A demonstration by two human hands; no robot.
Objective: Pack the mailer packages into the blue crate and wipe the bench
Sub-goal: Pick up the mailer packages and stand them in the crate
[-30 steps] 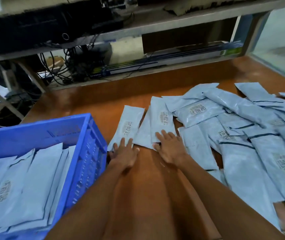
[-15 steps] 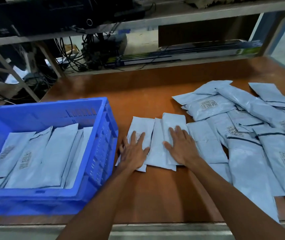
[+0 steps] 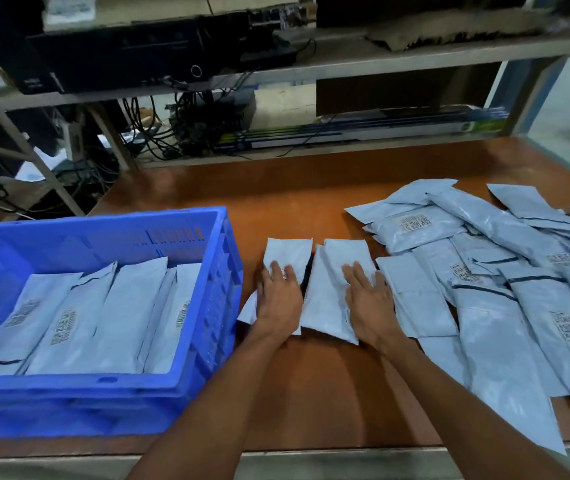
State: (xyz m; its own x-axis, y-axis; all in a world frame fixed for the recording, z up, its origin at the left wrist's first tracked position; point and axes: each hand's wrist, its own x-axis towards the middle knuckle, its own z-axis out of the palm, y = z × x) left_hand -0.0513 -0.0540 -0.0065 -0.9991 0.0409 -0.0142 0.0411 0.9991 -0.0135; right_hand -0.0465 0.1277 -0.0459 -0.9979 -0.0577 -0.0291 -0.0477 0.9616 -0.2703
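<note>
Bench (image 3: 314, 393): orange-brown top, bare strip betw. the two forearms, on the wrist side of both hands.

L hand (image 3: 278, 301): palm down, fingers straight and slightly spread, lying flat on small mailer A (image 3: 290, 252). No grip, nothing pinched. Mailer's far end shows past the fingertips; a corner sticks out to the hand's left.

R hand (image 3: 368, 301): palm down, fingers straight, flat on small mailer B (image 3: 340, 258), thumb side toward L hand. No grip. A and B lie side by side, long axis pointing away from the wrists; narrow dark gap betw. them.

Left of L hand, just beside it: blue crate (image 3: 222, 299) on the bench, wall close to mailer A's corner. Inside: packed mailers (image 3: 120, 317), approx. 5 leaning in a row, labels up.

Right of R hand, from just beside its little finger outward: loose mailer pile (image 3: 488, 306), overlapping, mixed angles, some printed labels visible.

Beyond fingertips: more bare bench, then metal shelf (image 3: 415, 62) w/ dark electronics boxes (image 3: 120, 53) and cable tangle (image 3: 186, 133) below.
</note>
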